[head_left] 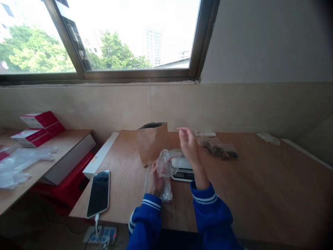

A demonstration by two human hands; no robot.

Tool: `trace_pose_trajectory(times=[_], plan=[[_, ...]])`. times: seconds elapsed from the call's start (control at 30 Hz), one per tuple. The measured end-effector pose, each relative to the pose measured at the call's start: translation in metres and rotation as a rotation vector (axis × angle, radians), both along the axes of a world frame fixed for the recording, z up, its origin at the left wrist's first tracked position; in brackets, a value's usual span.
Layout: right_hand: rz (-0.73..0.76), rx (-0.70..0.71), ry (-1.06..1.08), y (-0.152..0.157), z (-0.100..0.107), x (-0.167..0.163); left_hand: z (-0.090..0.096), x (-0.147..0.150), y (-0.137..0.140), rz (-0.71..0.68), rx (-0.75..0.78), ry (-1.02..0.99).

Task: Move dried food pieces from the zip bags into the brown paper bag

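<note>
My left hand (pixel 155 180) is closed around a clear zip bag (pixel 166 165) with a red seal line, its mouth spread wide. Under that hand more clear zip bags (pixel 166 194) lie on the table. Just behind the bag is a white digital scale (pixel 186 164) with a dark display, partly covered by the bag and my right arm. Above the scale I hold my right hand (pixel 189 144) raised, fingertips and thumb close together; anything between them is too small to make out. A brown paper bag (pixel 153 140) stands upright with its top open, beyond my left hand.
Zip bags with dark contents (pixel 220 149) lie right of the scale. A charging phone (pixel 99 193) rests at the table's left edge, above a power strip (pixel 104 235). A side table at left carries pink-and-white boxes (pixel 39 128) and clear plastic bags (pixel 23 163). A crumpled white piece (pixel 268 139) lies far right.
</note>
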State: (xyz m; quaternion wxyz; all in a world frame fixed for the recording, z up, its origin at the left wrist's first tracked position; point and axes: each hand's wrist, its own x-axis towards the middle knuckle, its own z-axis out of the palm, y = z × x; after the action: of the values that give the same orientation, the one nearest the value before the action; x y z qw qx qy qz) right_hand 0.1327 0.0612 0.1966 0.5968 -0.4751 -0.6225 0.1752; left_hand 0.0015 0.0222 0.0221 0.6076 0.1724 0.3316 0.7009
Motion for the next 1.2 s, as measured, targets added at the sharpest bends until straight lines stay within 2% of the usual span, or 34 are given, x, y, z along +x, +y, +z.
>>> trace_pose_trajectory(times=[0.07, 0.1, 0.17, 0.23, 0.3, 0.4, 0.47, 0.57, 0.63, 0.8, 0.87, 0.97, 1.03, 1.2], plan=[[-0.157, -0.189, 0.194, -0.02, -0.037, 0.012, 0.008, 0.002, -0.004, -0.06, 0.069, 0.023], [-0.157, -0.295, 0.278, -0.029, -0.053, 0.016, 0.013, 0.004, -0.006, -0.089, 0.106, 0.04], [-0.017, -0.49, 0.417, -0.047, -0.078, 0.02, 0.023, 0.007, -0.01, -0.139, 0.168, 0.093], [0.153, -0.566, 0.518, -0.063, -0.09, 0.023, 0.035, 0.008, -0.014, -0.198, 0.214, 0.175], [0.167, -0.555, 0.616, -0.076, -0.095, 0.026, 0.046, 0.007, -0.019, -0.249, 0.241, 0.283], [-0.006, -0.489, 0.731, -0.087, -0.1, 0.033, 0.057, 0.0, -0.032, -0.249, 0.271, 0.552], [-0.086, -0.445, 0.758, -0.091, -0.104, 0.036, 0.059, -0.006, -0.042, -0.297, 0.268, 0.64], [-0.158, -0.413, 0.803, -0.092, -0.108, 0.033, 0.058, -0.014, -0.054, -0.415, 0.254, 0.689], [-0.162, -0.436, 0.816, -0.093, -0.109, 0.027, 0.056, -0.019, -0.058, -0.441, 0.207, 0.702], [-0.075, -0.489, 0.604, -0.1, -0.11, 0.008, 0.055, -0.018, -0.056, -0.505, 0.04, 0.616], [-0.027, -0.494, 0.56, -0.104, -0.111, 0.002, 0.056, -0.012, -0.054, -0.473, 0.061, 0.581], [0.109, -0.52, 0.588, -0.11, -0.114, -0.006, 0.056, -0.002, -0.054, -0.33, 0.086, 0.575], [0.205, -0.59, 0.62, -0.114, -0.118, -0.011, 0.055, 0.001, -0.054, -0.231, 0.08, 0.585], [0.346, -0.744, 0.582, -0.123, -0.131, -0.02, 0.055, -0.011, -0.049, 0.185, 0.159, 0.672]])
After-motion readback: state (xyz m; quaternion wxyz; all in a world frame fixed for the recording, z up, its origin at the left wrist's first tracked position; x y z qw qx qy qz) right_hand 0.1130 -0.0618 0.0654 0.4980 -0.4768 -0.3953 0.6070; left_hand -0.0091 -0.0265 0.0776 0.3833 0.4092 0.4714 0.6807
